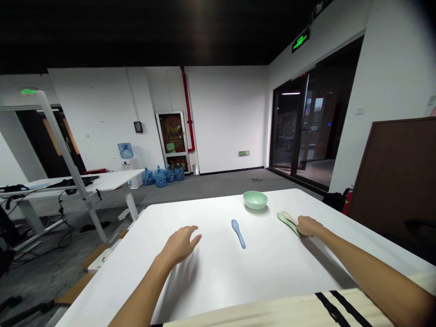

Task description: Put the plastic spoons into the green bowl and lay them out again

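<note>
So there's a big white rectangular table (272,272) with a person standing at it, both bare arms reaching out over the top. Their left hand (180,245) is open, fingers loosely spread and a bit curved, right down by the tabletop with nothing in it. The closest thing to it is a slim pale blue plastic spoon (239,234) lying on its own mid-table, bowl end pointing away from the person. Their right hand (308,225) is curled partly shut over the near ends of two spoons lying together, a mint green plastic spoon (284,220) and a cream plastic spoon (289,216). It's definitely touching them, but honestly I can't tell if it has a real grip. Between the blue spoon and those two, a bit further back near the far edge, sits a round mint green bowl (255,200). Past the table there's a row of blue plastic water jugs (160,176) on the grey carpet by the back wall, and a red fire extinguisher (347,202) off to the right.
</note>
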A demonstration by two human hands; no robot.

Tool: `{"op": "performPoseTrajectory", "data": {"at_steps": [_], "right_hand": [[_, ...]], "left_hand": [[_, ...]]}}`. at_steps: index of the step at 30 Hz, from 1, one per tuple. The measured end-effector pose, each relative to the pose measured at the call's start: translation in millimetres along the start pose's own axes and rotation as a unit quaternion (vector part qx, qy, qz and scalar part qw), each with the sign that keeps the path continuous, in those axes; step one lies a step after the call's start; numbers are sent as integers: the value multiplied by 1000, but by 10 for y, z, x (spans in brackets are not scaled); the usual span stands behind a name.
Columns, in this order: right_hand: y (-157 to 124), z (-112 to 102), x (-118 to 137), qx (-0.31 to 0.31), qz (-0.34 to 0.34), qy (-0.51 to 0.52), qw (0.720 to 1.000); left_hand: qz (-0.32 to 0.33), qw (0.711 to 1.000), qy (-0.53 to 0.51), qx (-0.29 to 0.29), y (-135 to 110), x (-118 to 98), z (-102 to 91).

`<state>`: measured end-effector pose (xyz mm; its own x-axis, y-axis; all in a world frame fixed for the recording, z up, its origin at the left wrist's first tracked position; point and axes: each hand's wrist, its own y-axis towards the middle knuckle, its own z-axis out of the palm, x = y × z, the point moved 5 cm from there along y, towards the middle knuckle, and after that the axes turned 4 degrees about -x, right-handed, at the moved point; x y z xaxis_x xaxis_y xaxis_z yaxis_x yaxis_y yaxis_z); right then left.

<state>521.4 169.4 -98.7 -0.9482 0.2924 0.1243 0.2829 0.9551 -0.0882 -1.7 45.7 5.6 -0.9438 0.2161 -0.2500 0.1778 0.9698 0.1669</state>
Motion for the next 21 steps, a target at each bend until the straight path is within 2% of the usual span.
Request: {"op": "performPoseTrajectory", "data": {"at_steps": [10,21], "right_hand": [[-6,17,0,21,2,7,1000],[-42,-125,77,-44,1,10,999]], "left_hand": [[1,1000,5,2,0,-13,-14],[1,1000,2,1,-3,-24,-14]]}}
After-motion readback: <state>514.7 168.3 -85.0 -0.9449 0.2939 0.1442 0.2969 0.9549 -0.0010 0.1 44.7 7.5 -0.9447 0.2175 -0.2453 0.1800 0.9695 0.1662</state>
